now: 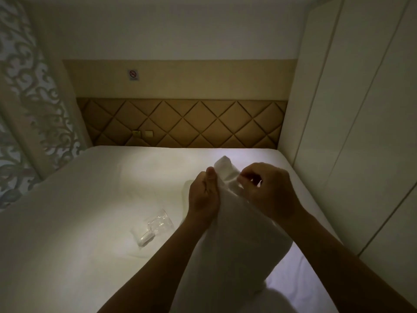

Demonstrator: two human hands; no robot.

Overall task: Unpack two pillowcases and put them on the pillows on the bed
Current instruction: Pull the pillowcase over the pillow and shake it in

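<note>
Item 1, white pillowcase (pixel 239 233): a long bunched length of white cloth, raised off the bed (pixel 79 211) between both hands. Its upper corner stands up above the fingers, roughly midway between the 2 hands; the rest hangs down toward the camera between the forearms. Whether a pillow is inside cannot be told.

Item 2, left hand (pixel 204 195): closed on the cloth's left edge, thumb pressed flat along the fabric and pointing up, the other fingers wrapped behind and out of sight.

Item 3, right hand (pixel 268 188): fingers curled in, fingertips (pixel 242 179) pinching the cloth's right edge just below the upper corner.

Item 4, clear plastic wrapper (pixel 158 224): crumpled and lying on the sheet left of the left forearm, well apart from the cloth.

Item 5, quilted headboard (pixel 180 123): tan diamond panels, with 2 small wall plates (pixel 142 133) low at its left.

Item 6, no-smoking sign (pixel 133 75): on the wall above; red barred circle visible, text below it too small to read.
</note>
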